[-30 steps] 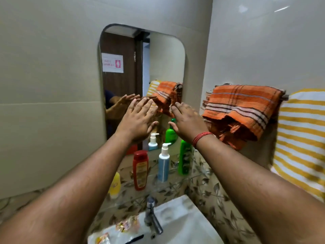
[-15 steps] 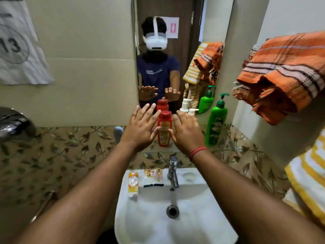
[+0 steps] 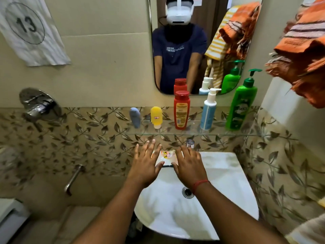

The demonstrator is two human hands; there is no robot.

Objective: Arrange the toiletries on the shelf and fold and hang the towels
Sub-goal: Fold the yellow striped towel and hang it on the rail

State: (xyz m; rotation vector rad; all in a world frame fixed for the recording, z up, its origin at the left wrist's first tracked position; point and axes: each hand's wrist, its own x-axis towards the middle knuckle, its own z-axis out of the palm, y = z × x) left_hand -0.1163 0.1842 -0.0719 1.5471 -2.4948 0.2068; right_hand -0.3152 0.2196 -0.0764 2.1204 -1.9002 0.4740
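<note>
On the glass shelf (image 3: 193,133) stand a grey-blue tube (image 3: 135,117), a yellow tube (image 3: 156,117), a red bottle (image 3: 181,110), a white-and-blue pump bottle (image 3: 209,110) and a green pump bottle (image 3: 241,104). An orange striped towel (image 3: 302,55) hangs bunched at the upper right. My left hand (image 3: 146,164) and my right hand (image 3: 190,166) hover flat, fingers spread, over the back rim of the white sink (image 3: 228,175). Between them lies a small colourful packet (image 3: 167,157). Neither hand holds anything.
A mirror (image 3: 198,44) above the shelf reflects a person in a headset. A chrome tap (image 3: 190,143) sits behind my right hand. A shower valve (image 3: 37,104) and spout (image 3: 73,178) are on the left wall, under a numbered paper (image 3: 29,29). A yellow striped towel (image 3: 321,203) shows at the right edge.
The view has swung from the towel rail down to the sink. Both flat hands dropped from in front of the mirror and bottles to just over the sink's back rim.
</note>
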